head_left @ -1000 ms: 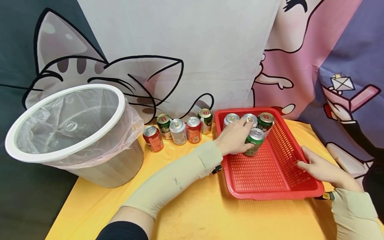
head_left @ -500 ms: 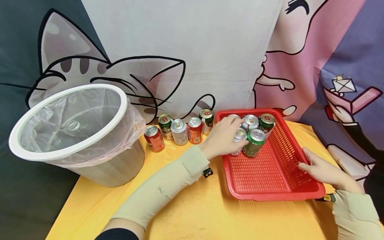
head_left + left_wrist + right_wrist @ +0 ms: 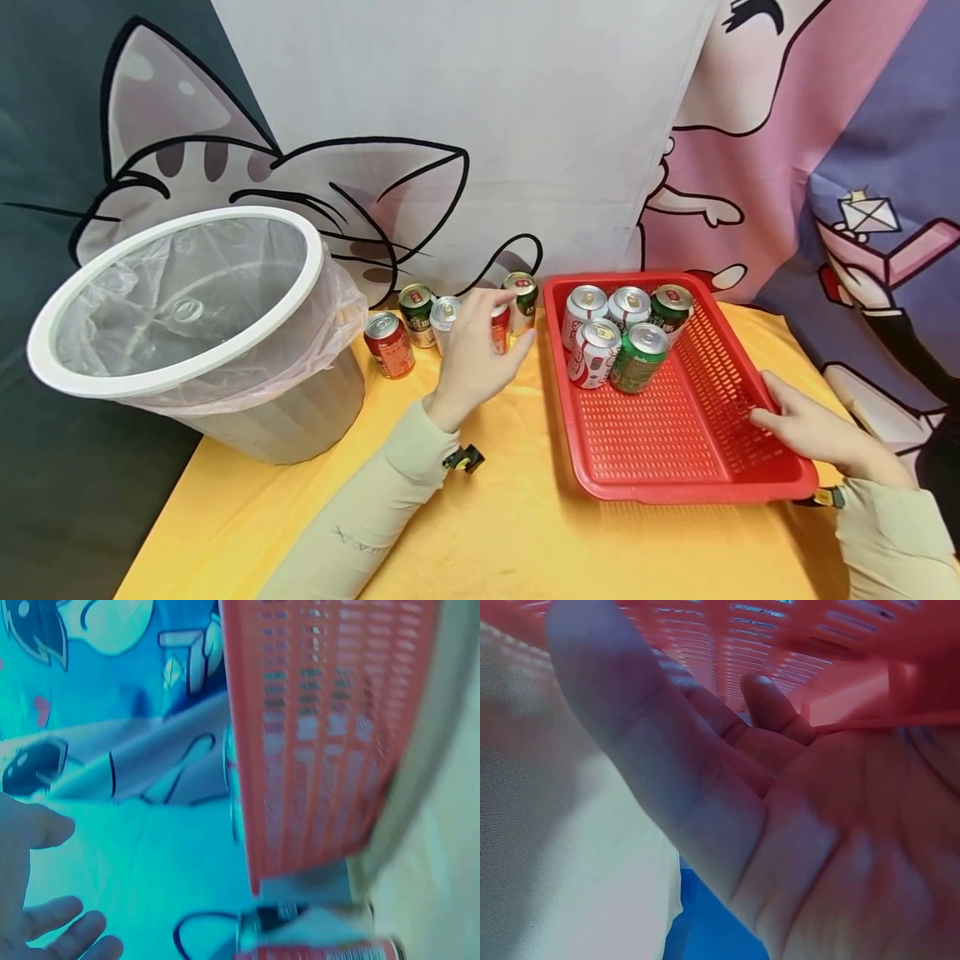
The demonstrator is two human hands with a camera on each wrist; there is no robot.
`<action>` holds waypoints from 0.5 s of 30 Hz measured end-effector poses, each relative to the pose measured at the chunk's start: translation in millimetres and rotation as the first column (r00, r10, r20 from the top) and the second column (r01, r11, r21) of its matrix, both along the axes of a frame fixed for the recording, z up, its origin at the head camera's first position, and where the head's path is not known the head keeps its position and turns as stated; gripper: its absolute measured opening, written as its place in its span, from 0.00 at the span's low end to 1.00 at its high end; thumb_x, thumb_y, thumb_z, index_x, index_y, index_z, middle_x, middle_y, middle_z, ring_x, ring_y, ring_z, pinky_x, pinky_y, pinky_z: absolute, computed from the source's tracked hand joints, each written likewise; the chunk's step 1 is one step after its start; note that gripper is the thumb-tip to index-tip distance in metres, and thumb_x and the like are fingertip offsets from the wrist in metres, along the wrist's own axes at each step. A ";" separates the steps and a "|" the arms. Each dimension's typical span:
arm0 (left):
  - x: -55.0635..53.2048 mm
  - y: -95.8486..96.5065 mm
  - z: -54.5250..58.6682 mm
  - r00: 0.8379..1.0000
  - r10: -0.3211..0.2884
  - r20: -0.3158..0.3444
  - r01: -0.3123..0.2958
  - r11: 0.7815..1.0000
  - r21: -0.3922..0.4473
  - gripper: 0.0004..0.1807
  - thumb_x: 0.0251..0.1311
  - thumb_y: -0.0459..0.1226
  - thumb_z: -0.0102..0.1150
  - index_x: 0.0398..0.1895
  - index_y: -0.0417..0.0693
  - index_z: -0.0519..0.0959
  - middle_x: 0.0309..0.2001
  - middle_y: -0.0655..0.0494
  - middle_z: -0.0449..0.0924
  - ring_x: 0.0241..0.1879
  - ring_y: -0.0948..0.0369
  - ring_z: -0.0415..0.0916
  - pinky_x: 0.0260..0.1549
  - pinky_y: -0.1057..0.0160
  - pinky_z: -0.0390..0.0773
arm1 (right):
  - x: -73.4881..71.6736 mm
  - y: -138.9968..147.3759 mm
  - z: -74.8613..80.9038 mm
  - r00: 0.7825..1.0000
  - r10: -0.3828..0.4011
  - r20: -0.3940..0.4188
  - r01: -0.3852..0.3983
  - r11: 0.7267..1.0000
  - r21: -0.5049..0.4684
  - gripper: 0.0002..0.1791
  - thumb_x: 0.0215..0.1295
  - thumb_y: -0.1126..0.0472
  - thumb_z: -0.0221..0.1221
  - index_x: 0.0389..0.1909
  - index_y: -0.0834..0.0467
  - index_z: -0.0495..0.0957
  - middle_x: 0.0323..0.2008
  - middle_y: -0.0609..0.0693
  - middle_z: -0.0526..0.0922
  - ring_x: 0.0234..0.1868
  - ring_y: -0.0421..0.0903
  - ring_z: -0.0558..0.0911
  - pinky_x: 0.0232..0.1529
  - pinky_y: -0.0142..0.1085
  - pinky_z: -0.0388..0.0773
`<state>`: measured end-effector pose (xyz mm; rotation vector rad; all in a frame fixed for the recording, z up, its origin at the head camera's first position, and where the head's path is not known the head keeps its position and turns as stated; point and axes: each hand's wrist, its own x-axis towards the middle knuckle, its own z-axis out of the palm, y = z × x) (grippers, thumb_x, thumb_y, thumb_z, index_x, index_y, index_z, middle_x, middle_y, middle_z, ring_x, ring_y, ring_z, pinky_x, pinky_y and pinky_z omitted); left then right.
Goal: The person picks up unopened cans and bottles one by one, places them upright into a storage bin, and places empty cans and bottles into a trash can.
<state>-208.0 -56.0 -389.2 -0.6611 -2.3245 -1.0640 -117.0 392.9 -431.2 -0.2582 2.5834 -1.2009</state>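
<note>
the left hand (image 3: 472, 358), fingers parted and empty, is by the cans (image 3: 445, 312) standing beside the red basket (image 3: 675, 493) — a pinch at one can's sides would best spare its neighbours — while the right hand (image 3: 801, 427) grips the basket's rim.

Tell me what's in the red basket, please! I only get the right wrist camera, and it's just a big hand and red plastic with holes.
Observer: There are five cans standing upright in the red basket.
Operator: Ooh! Is the other hand holding one too?
Observer: No, the left hand is holding nothing.
Operator: Okay! And what's the big thing furthest left, if there is one?
Observer: A bin with a see-through bag over its top edge.
</note>
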 end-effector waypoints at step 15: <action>-10.8 -93.5 -36.9 0.905 0.397 -0.156 -0.412 0.907 -0.082 0.33 0.53 0.44 0.73 0.61 0.40 0.75 0.56 0.41 0.76 0.53 0.42 0.76 0.52 0.44 0.74 | -1.6 5.9 -4.2 1.000 0.029 0.006 -0.028 0.999 -0.037 0.25 0.77 0.71 0.49 0.68 0.72 0.52 0.43 0.53 0.83 0.32 0.44 0.89 0.31 0.41 0.87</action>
